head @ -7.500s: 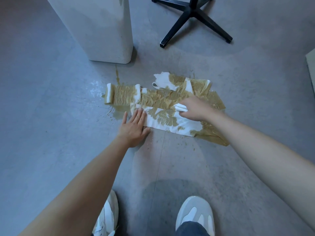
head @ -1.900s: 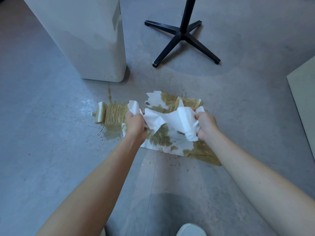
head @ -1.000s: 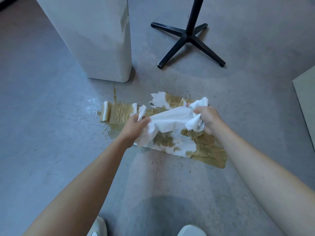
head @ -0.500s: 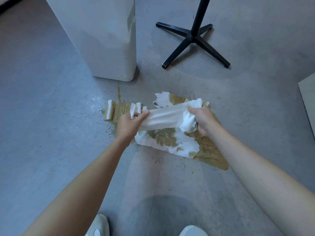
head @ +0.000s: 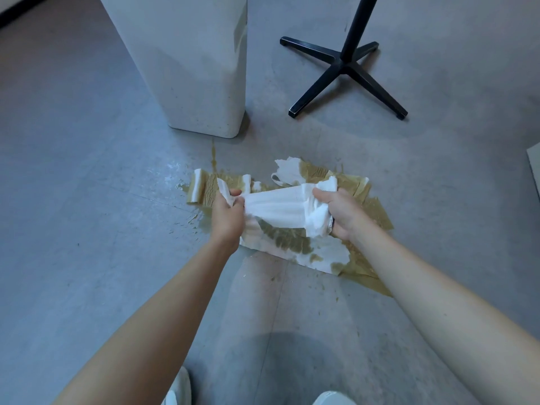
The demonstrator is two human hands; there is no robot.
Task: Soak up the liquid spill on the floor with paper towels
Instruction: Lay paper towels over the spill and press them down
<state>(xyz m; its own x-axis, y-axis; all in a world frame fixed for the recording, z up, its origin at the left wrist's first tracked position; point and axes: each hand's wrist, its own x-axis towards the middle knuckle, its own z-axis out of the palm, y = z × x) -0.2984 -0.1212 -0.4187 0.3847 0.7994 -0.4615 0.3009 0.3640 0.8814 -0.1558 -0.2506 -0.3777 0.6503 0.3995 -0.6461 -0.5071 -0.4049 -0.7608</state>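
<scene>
A clean white paper towel strip (head: pixel 277 207) is stretched taut between my two hands, just above the floor. My left hand (head: pixel 226 217) pinches its left end and my right hand (head: pixel 343 214) grips the bunched right end. Beneath it lie soaked paper towels (head: pixel 295 244), stained brown and partly white, spread flat over the brown liquid spill (head: pixel 366 277). More spill shows as splashes at the left edge (head: pixel 182 187) and a thin brown streak (head: pixel 214 156) running toward the white bin.
A tall white bin (head: pixel 193 68) stands on the grey floor behind the spill at the left. A black four-legged stand base (head: pixel 342 68) sits behind at the right. A pale panel edge (head: pixel 536 168) shows at far right. My white shoes (head: pixel 181 390) are at the bottom.
Earlier my hands pressed towels flat on the spill. Since then they lifted a fresh white towel and pulled it out; over the last second it went from crumpled to taut.
</scene>
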